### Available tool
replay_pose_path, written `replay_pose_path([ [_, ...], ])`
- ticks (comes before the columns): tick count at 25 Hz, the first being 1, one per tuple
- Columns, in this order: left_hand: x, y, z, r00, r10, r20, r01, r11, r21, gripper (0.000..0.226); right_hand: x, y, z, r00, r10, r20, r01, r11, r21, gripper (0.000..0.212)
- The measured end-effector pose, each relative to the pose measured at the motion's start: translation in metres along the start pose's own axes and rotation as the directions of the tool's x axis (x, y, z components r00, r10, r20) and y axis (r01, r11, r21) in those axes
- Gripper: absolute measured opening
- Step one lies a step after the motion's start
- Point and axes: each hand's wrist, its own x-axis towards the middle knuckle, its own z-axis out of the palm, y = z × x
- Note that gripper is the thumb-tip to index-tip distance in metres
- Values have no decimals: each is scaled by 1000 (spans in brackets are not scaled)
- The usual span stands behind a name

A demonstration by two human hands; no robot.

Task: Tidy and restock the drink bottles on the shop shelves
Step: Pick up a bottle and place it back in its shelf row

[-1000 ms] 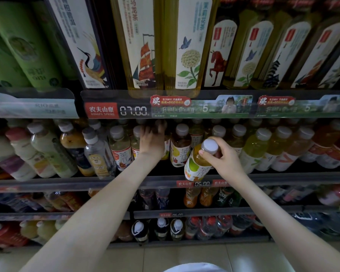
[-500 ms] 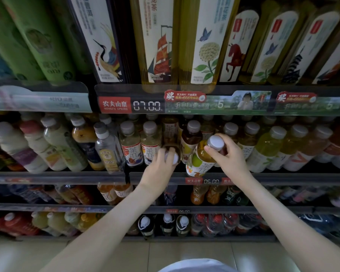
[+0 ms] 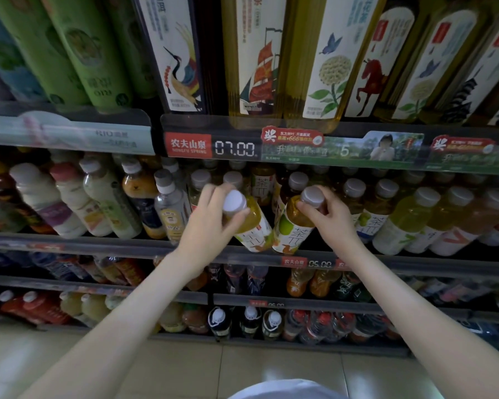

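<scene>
Two tea bottles with white caps and white labels stand tilted at the front of the middle shelf [image 3: 415, 262]. My left hand [image 3: 211, 223] grips the neck of the left tea bottle [image 3: 252, 228], which leans out toward me. Beside it, my right hand [image 3: 326, 217] pinches the cap and neck of the right tea bottle [image 3: 293, 231], whose label shows a green apple. The two bottles nearly touch at their bases. More tea bottles [image 3: 355, 191] stand in rows behind them.
Tall tea bottles [image 3: 326, 59] and green cans [image 3: 78, 47] fill the top shelf above a price rail [image 3: 234, 148]. Milky and juice bottles [image 3: 69, 203] crowd the left, yellow-green drinks [image 3: 409, 217] the right. Lower shelves hold more bottles [image 3: 245, 321]; tiled floor [image 3: 242, 367] lies below.
My left hand has drawn a bottle from the back of the row to the shelf front, beside the one in my right hand. The right hand has barely moved.
</scene>
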Motion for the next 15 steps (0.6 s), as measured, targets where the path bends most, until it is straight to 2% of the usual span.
replay_pose_path([
  [3, 12, -7, -21, 997, -72, 25, 72, 997, -16, 41, 6, -9, 15, 998, 7, 60, -8, 1000, 17, 34],
  [8, 12, -17, -36, 974, -225, 7, 225, 973, -52, 43, 24, -21, 39, 989, 24, 144, -9, 995, -100, 49],
  [12, 14, -20, -49, 967, -254, -12, 253, 966, -51, 43, 45, -22, 54, 958, 75, 275, 36, 926, -376, 61],
  [13, 14, -21, -52, 971, -240, -7, 240, 970, -33, 42, 49, -23, 58, 954, 99, 283, 47, 884, -465, 63],
  [15, 11, -20, -54, 979, -204, 8, 204, 979, -3, 39, 58, -27, 65, 966, 89, 241, 102, 729, -677, 63],
])
